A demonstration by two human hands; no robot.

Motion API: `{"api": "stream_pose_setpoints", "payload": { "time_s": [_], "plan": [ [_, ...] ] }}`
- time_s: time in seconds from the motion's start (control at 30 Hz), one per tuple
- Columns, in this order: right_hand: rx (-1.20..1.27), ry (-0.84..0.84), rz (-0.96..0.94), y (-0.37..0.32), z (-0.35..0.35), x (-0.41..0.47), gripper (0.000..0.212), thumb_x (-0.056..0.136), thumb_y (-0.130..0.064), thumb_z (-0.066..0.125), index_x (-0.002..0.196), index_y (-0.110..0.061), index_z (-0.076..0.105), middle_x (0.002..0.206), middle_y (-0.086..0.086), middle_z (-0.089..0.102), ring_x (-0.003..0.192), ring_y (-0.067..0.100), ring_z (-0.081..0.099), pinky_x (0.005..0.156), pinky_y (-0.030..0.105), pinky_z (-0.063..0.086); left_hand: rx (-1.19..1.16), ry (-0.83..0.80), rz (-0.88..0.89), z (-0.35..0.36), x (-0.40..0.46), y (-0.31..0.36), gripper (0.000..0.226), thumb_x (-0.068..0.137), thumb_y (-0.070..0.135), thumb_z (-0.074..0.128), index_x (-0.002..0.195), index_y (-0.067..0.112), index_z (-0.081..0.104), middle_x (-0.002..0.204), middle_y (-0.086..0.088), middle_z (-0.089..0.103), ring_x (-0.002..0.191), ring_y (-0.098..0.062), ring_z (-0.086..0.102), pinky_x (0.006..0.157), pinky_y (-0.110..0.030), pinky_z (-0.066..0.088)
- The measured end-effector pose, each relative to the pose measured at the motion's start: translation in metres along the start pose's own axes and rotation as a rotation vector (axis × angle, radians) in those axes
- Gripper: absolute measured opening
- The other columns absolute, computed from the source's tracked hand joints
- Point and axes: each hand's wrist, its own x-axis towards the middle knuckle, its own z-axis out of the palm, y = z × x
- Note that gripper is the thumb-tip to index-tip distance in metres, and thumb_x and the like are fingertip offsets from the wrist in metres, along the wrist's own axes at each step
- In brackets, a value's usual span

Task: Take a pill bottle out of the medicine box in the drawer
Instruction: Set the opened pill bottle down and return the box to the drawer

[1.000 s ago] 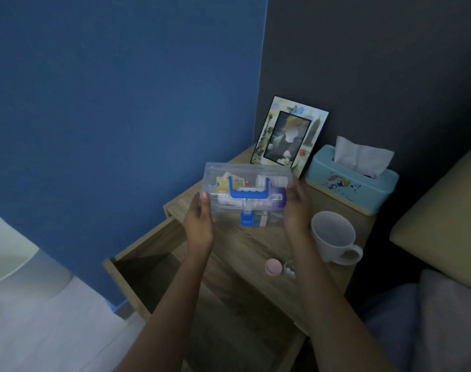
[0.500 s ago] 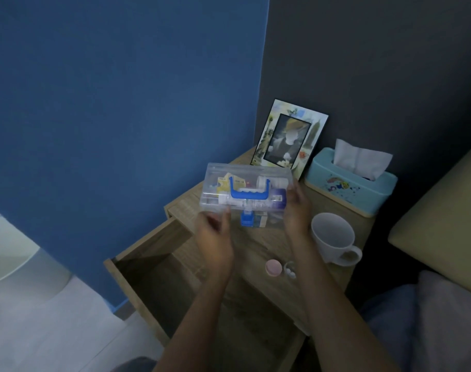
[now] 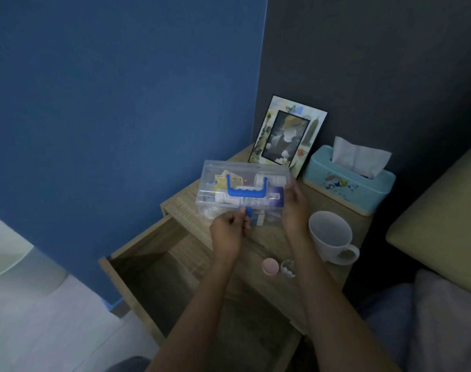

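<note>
Your left hand (image 3: 227, 232) pinches the blue latch (image 3: 247, 211) of the medicine box (image 3: 242, 187); your right hand (image 3: 293, 208) grips its end; next, flip the latch and lift the lid

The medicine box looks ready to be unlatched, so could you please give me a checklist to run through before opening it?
1. Medicine box out of the drawer and over the nightstand top: ok.
2. Right hand steadying the box's right end: ok.
3. Left hand at the blue latch: ok.
4. Latch released: cannot tell.
5. Lid shut, blue handle flat: ok.
6. White mug clear of the box: ok.
</note>
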Motion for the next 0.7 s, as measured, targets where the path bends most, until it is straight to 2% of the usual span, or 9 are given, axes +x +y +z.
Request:
{"api": "stream_pose_setpoints", "payload": {
  "time_s": [0.13,0.23,0.37,0.43,0.53,0.63,0.7],
  "plan": [
    [-0.036,-0.02,-0.002,0.0,-0.001,0.002,0.043,0.101,-0.028,0.04,0.143,-0.021,0.044,0.141,0.009,0.055,0.121,0.025,0.059,0.1,0.048,0.05,0.05,0.03,-0.026,0.007,0.013,0.01,0.037,0.094,0.034,0.054,0.067,0.012,0.067,0.062,-0.003,0.066,0.061,-0.017,0.063,0.072,-0.037,0.055],
    [-0.035,-0.017,-0.007,0.001,-0.001,0.002,0.043,0.101,-0.028,0.04,0.143,-0.021,0.045,0.14,0.008,0.056,0.121,0.024,0.06,0.101,0.048,0.049,0.087,-0.006,-0.026,0.004,0.016,0.004,0.045,0.092,0.041,0.055,0.06,0.012,0.066,0.056,-0.001,0.064,0.056,-0.014,0.061,0.068,-0.033,0.053],
    [-0.034,-0.016,-0.01,0.001,0.0,0.003,0.043,0.101,-0.025,0.039,0.143,-0.019,0.044,0.143,0.008,0.053,0.126,0.024,0.055,0.105,0.048,0.046,0.054,-0.08,-0.046,0.0,0.021,0.0,0.045,0.093,0.04,0.053,0.06,0.012,0.064,0.056,-0.001,0.063,0.053,-0.01,0.058,0.059,-0.022,0.048],
    [-0.026,-0.009,-0.012,0.001,0.0,0.003,0.043,0.101,-0.022,0.039,0.144,-0.016,0.044,0.144,0.009,0.052,0.128,0.025,0.053,0.106,0.047,0.044,0.001,-0.141,-0.08,-0.001,0.023,0.0,0.044,0.094,0.038,0.052,0.066,0.008,0.065,0.062,-0.006,0.064,0.057,-0.014,0.058,0.061,-0.024,0.048],
    [-0.019,-0.01,-0.009,0.0,-0.001,0.003,0.043,0.101,-0.022,0.039,0.143,-0.015,0.045,0.143,0.01,0.053,0.128,0.025,0.054,0.106,0.047,0.045,-0.073,-0.219,-0.144,0.0,0.023,-0.002,0.043,0.097,0.039,0.045,0.089,0.002,0.066,0.073,-0.01,0.065,0.06,-0.014,0.058,0.059,-0.023,0.048],
    [-0.024,-0.012,-0.012,0.0,-0.002,0.002,0.042,0.102,-0.022,0.039,0.143,-0.017,0.045,0.142,0.01,0.053,0.126,0.025,0.056,0.104,0.047,0.047,-0.137,-0.248,-0.132,0.001,0.02,-0.007,0.043,0.099,0.037,0.041,0.088,0.003,0.065,0.072,-0.007,0.065,0.053,-0.004,0.061,0.052,-0.012,0.05],
    [-0.038,-0.012,-0.025,0.0,-0.002,0.001,0.043,0.102,-0.022,0.038,0.144,-0.018,0.044,0.142,0.01,0.053,0.124,0.024,0.056,0.103,0.045,0.048,-0.153,-0.291,-0.154,-0.001,0.017,-0.007,0.045,0.099,0.041,0.039,0.086,0.007,0.065,0.075,-0.006,0.065,0.062,-0.008,0.063,0.058,-0.014,0.052]
  ]
}}
